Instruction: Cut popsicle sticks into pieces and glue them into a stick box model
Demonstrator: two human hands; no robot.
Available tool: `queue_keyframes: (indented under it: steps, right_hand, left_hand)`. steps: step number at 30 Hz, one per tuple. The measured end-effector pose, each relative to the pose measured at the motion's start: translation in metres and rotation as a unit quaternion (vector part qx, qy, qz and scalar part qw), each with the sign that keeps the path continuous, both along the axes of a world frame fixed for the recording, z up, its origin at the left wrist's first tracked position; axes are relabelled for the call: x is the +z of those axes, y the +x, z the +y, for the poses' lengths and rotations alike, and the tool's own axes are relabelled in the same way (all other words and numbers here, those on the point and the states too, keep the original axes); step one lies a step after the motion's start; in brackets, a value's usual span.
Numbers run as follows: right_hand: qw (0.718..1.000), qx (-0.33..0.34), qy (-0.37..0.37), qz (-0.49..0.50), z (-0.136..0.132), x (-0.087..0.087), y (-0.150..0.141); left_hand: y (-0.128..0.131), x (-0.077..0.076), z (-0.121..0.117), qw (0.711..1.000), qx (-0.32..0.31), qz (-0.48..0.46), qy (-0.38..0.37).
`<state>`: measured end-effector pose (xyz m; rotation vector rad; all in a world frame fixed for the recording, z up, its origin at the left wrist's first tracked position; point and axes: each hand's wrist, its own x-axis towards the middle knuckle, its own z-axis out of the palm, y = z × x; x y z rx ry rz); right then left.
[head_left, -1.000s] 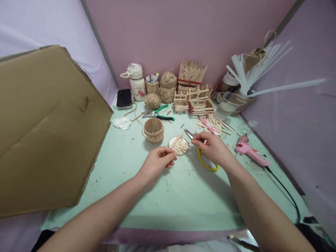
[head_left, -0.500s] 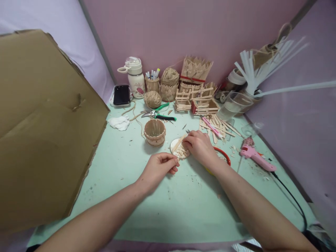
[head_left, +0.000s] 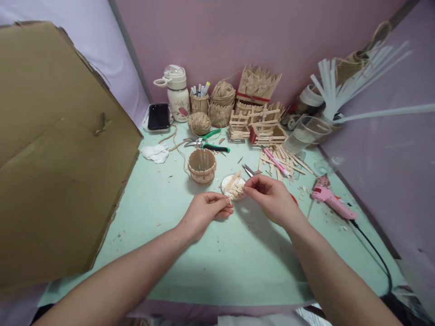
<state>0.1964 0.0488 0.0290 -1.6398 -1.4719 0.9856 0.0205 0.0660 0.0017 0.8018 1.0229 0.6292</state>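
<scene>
My left hand point(head_left: 205, 215) is closed in a pinch, with the pale tip of a small wood piece point(head_left: 230, 203) showing at its fingertips. Just right of it, my right hand point(head_left: 272, 195) pinches thumb and finger together over the edge of a round white dish point(head_left: 224, 185); what they hold, if anything, is too small to make out. Cut bits of craft stick and one longer stick point(head_left: 234, 179) lie in that dish. Scissors point(head_left: 249, 171) rest on the table, their handles mostly hidden under my right hand. A small stick-covered pot point(head_left: 201, 173) stands behind my left hand.
Green-handled pruners point(head_left: 212, 147), twine balls point(head_left: 199, 123), stick crates point(head_left: 268, 134) and a bottle point(head_left: 178, 102) line the back. Loose craft sticks point(head_left: 282, 158), a pink glue gun point(head_left: 333, 201) and a plastic cup point(head_left: 307, 135) are right. Cardboard point(head_left: 68, 158) leans at left.
My right hand put the scissors down, reached into the dish among the wood bits, then drew slightly back to its right edge. My left hand stays pinched near the dish.
</scene>
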Motion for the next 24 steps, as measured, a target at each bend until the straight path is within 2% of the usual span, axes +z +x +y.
queue_keyframes:
  steps: [2, 4, 10, 17, 24]
  right_hand:
    - [0.994, -0.018, -0.048, 0.094, -0.008, -0.002, -0.006]
    - [0.988, -0.032, -0.078, 0.13, -0.013, -0.006, -0.012]
    - [0.978, -0.059, -0.11, 0.167, -0.016, -0.017, -0.021]
    - [0.962, -0.082, -0.123, 0.229, -0.019, -0.019, -0.03]
    - [0.954, -0.096, -0.137, 0.25, -0.019, -0.016, -0.032]
  left_hand:
    - [0.0, -0.001, 0.0, 1.0, 0.0, -0.004, 0.002]
    - [0.001, -0.002, 0.0, 1.0, 0.002, -0.002, 0.004]
    - [0.002, 0.002, -0.001, 1.0, 0.013, 0.004, 0.006]
    - [0.001, 0.002, -0.001, 1.0, 0.009, -0.012, 0.014]
    - [0.001, 0.001, -0.004, 0.999, 0.012, -0.041, -0.007]
